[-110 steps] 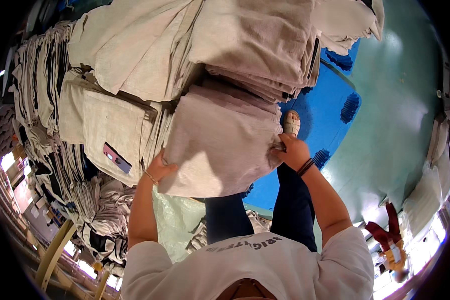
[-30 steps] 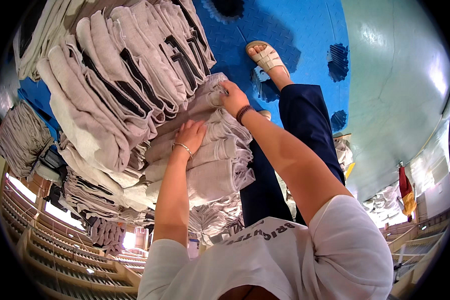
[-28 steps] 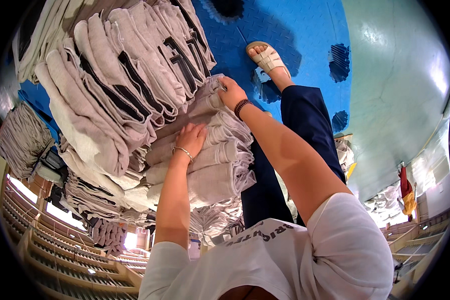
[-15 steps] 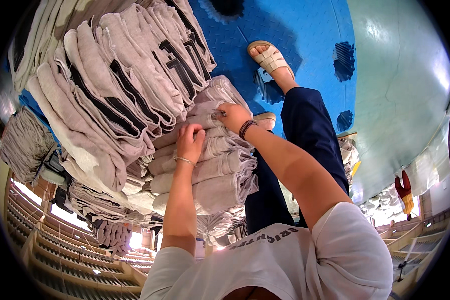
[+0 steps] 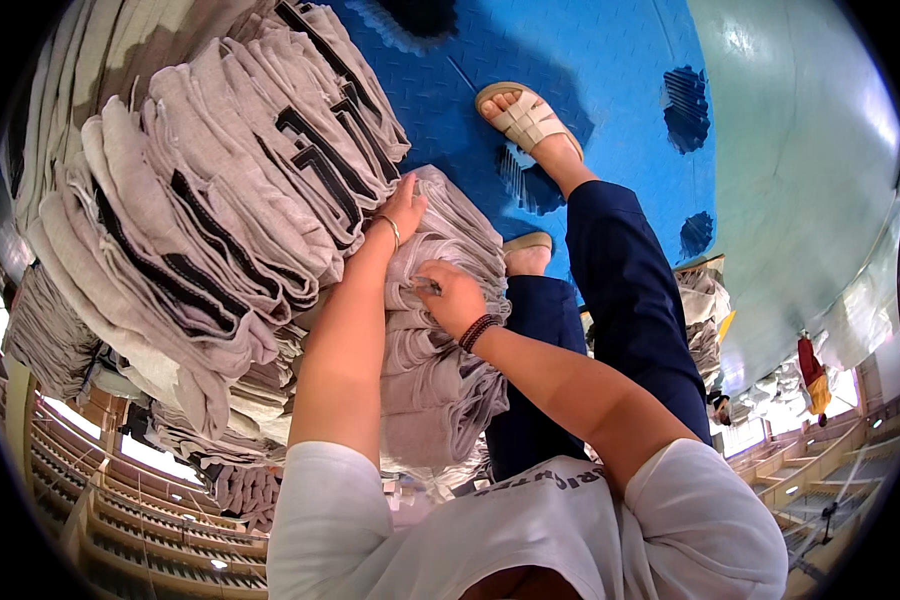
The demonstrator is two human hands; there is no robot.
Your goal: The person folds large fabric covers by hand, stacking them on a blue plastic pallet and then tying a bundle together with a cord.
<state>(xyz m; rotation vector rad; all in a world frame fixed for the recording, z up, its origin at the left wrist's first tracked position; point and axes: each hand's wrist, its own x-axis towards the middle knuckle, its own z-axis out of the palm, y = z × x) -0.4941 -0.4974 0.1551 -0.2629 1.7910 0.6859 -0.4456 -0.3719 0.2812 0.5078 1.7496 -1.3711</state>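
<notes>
In the middle of our view, running down toward seven o'clock, we see a row of folded pinkish-grey woven-cloth pieces (image 5: 430, 395), packed side by side, their rounded folds soft and wrinkled. The ends facing three o'clock show loose, rumpled layers.

At ten o'clock, just beside that row, we see a taller stack of folded beige-grey cloth with black strips (image 5: 205, 110); its thick folds lean together, and the strips show as dark bands and angled corners between them.

The left hand (image 5: 402, 208), with a thin metal bracelet at the wrist, lies just above centre, toward eleven o'clock, where the row meets the taller stack. Its fingers are stretched and close together, partly hidden, so we cannot tell whether they grip any cloth. The right hand (image 5: 452, 300), wearing a dark beaded bracelet, is over the row at the centre, its fingers drawn narrow around a small dark-grey object (image 5: 429, 287) too small for us to identify.

At one o'clock we see a blue textured plastic platform (image 5: 625, 85) with jagged dark openings, and at two o'clock a shiny green floor (image 5: 790, 160).
</notes>
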